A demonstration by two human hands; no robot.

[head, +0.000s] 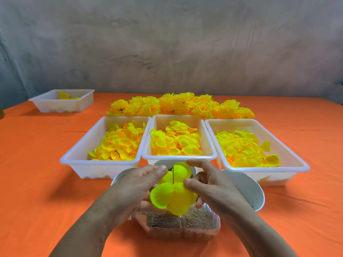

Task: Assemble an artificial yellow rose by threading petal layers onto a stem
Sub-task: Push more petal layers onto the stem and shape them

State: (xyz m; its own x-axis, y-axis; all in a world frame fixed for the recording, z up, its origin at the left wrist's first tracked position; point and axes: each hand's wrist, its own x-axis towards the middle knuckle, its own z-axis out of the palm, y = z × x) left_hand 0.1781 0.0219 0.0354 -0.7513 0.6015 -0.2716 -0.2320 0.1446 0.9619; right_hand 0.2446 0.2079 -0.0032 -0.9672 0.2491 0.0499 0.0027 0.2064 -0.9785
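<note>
Grip of your left hand and right hand, six o'clock, pinches a yellow round-lobed fabric petal layer pierced by a thin dark stem.

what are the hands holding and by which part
A yellow petal layer: the left hand pinches its left edge, the right hand its right edge. A stem pokes through its middle.

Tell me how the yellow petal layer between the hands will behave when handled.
The petal layer looks thin and glows through, so it is probably very light and floppy. Threaded on the thin dark stem, it may turn or slide unless the fingers pinch it.
</note>
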